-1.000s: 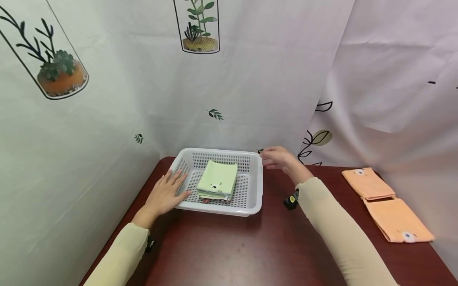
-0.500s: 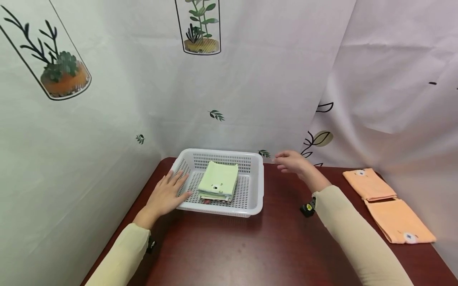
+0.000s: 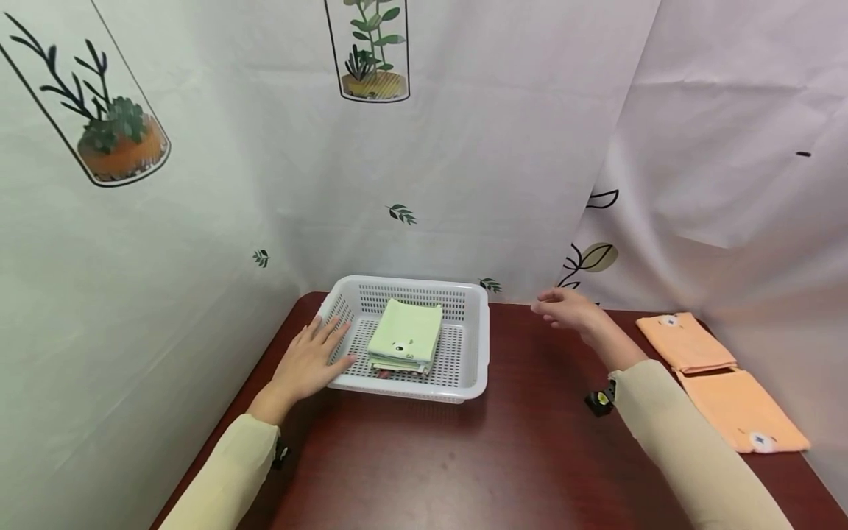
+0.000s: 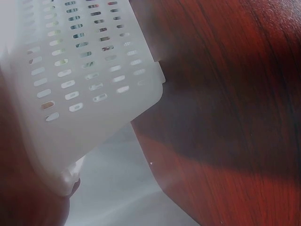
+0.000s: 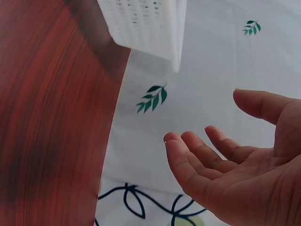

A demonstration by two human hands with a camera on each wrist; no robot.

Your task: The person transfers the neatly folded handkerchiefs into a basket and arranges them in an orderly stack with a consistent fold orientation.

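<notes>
A white perforated plastic basket (image 3: pixel 475 361) stands at the back left of the table. Inside it lies a stack of folded cloths, the top one a pale green towel (image 3: pixel 407 327) with a small face design. My left hand (image 3: pixel 308 361) rests spread over the basket's left rim, its fingers straight. From the left wrist view, the basket's slotted wall (image 4: pixel 89 70) shows close up, with part of that hand at the edge. My right hand (image 3: pixel 566 309) hovers to the right of the basket, holding nothing. In the right wrist view its fingers (image 5: pixel 197 155) are loosely bent, thumb apart.
Two folded orange towels, a rear one (image 3: pixel 685 342) and a front one (image 3: pixel 742 408), lie at the table's right side. The dark red table (image 3: pixel 424 456) meets white patterned curtains (image 3: pixel 430 147) behind and at both sides.
My right hand has moved away from the basket's right rim, rightward over the table. My left hand stays on the left rim, and basket and towels hold their places.
</notes>
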